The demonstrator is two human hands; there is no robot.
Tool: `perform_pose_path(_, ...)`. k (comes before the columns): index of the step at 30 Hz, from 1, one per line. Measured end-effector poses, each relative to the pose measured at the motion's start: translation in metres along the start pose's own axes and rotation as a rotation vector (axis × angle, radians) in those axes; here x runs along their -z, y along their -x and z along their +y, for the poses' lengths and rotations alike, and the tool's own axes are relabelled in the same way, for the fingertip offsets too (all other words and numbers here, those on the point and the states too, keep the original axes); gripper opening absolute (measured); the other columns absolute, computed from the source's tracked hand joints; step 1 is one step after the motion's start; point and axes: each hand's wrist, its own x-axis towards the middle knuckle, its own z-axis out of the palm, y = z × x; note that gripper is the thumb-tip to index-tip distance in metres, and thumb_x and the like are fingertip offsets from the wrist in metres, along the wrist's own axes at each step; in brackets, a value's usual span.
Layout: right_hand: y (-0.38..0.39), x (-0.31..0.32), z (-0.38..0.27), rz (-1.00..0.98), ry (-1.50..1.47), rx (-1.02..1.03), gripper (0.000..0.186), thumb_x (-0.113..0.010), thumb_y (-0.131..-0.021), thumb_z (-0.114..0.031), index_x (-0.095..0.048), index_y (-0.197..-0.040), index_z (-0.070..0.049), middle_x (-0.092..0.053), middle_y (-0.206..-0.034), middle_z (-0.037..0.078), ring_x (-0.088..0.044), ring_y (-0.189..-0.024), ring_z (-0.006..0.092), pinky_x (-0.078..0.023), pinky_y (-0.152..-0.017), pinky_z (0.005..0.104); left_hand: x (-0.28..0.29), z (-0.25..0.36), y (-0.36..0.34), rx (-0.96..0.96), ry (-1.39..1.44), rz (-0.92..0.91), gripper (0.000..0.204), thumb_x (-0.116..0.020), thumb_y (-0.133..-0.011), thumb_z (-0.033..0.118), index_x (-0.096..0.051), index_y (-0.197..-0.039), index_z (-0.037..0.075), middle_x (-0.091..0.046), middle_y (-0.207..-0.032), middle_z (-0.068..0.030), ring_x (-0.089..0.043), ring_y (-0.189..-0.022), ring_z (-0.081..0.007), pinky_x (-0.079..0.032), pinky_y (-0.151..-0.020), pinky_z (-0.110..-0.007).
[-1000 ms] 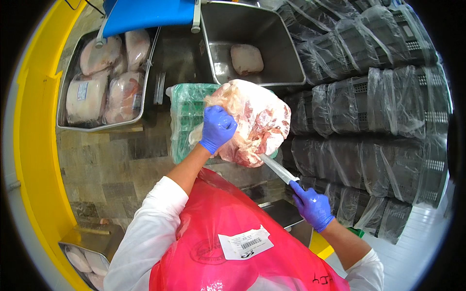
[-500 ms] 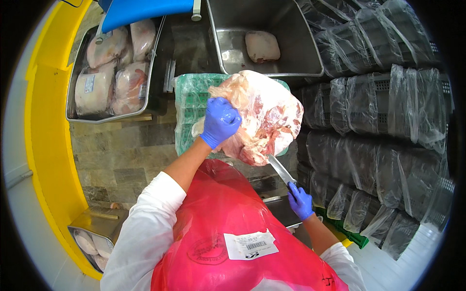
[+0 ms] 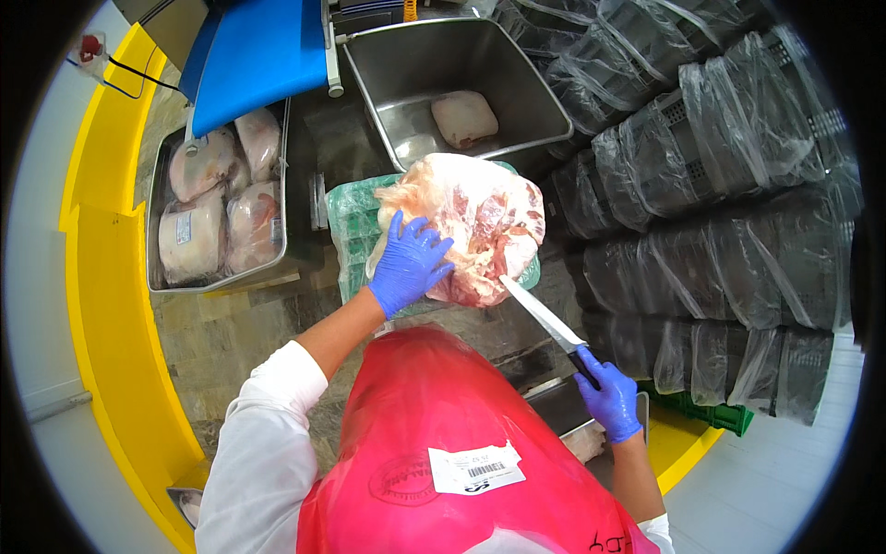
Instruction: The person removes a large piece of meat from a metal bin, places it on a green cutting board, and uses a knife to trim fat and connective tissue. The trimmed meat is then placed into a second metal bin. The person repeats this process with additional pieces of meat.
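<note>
A large slab of raw meat (image 3: 466, 208), pale with fat and red at its near side, lies on a green crate (image 3: 349, 222) wrapped in clear plastic. My left hand (image 3: 410, 263), in a blue glove, lies on the meat's near left part with the fingers spread. In my right hand (image 3: 609, 392), also gloved, is the dark handle of a knife (image 3: 544, 314). Its long blade points up and left, and the tip meets the near right edge of the meat.
Beyond the meat stands a deep steel bin (image 3: 517, 78) holding one pale cut (image 3: 464, 118). Another steel bin (image 3: 152, 231) on the left holds several bagged meat pieces (image 3: 192, 235), below a blue conveyor belt (image 3: 254, 65). Plastic-covered dark crates (image 3: 720, 249) are stacked along the right.
My left hand has gone from a closed grip on the meat's edge to spread fingers lying lower on it. The knife shows more of its blade, and my right hand sits farther right and lower.
</note>
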Motion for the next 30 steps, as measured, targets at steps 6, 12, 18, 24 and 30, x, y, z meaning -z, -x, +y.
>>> perform_pose_path(6, 0.012, 0.026, -0.034, 0.114, -0.232, -0.042, 0.061, -0.077, -0.086, -0.003, -0.065, -0.144, -0.015, -0.068, -0.088, 0.017, -0.068, -0.075, 0.033, -0.054, -0.07, 0.0402, -0.02, 0.011, 0.015, -0.008, 0.097, -0.421, 0.017, -0.067, -0.087, 0.024, -0.065, -0.09, 0.008, -0.068, -0.094, -0.0165, -0.065, -0.093, -0.0324, -0.047, -0.096, -0.047)
perform_pose_path(12, -0.027, 0.062, -0.063, 0.164, 0.015, 0.103, 0.052, -0.076, -0.088, -0.014, -0.067, -0.139, -0.021, -0.069, -0.089, 0.016, -0.07, -0.075, 0.0379, -0.055, -0.065, 0.0455, -0.024, 0.015, 0.008, 0.0, 0.128, -0.513, 0.014, -0.065, -0.083, 0.022, -0.071, -0.077, 0.01, -0.07, -0.072, -0.015, -0.069, -0.067, -0.0338, -0.052, -0.071, -0.048)
perform_pose_path(18, -0.092, 0.115, -0.116, -0.076, 0.151, 0.124, 0.029, -0.071, -0.092, -0.026, -0.078, -0.118, -0.017, -0.075, -0.092, 0.018, -0.071, -0.086, 0.0397, -0.056, -0.075, 0.053, -0.035, 0.0, 0.016, -0.023, 0.235, -0.411, 0.023, -0.065, -0.086, 0.026, -0.068, -0.07, 0.009, -0.068, -0.065, -0.0166, -0.069, -0.06, -0.0353, -0.054, -0.061, -0.049)
perform_pose_path(24, -0.141, 0.129, -0.176, -0.1, 0.362, 0.241, 0.022, -0.067, -0.091, -0.026, -0.081, -0.103, -0.015, -0.075, -0.087, 0.017, -0.073, -0.083, 0.0405, -0.059, -0.077, 0.0517, -0.03, 0.0, 0.023, 0.085, 0.366, -0.387, 0.025, -0.061, -0.089, 0.027, -0.071, -0.072, 0.011, -0.069, -0.066, -0.0163, -0.069, -0.061, -0.0374, -0.056, -0.063, -0.05)
perform_pose_path(30, -0.151, 0.122, -0.207, -0.155, 0.494, 0.222, 0.018, -0.066, -0.088, -0.021, -0.08, -0.094, -0.011, -0.075, -0.084, 0.019, -0.075, -0.079, 0.0385, -0.06, -0.074, 0.0504, -0.023, 0.003, 0.04, 0.114, 0.575, -0.339, 0.025, -0.063, -0.091, 0.027, -0.068, -0.071, 0.01, -0.066, -0.066, -0.0172, -0.067, -0.061, -0.0385, -0.053, -0.06, -0.051)
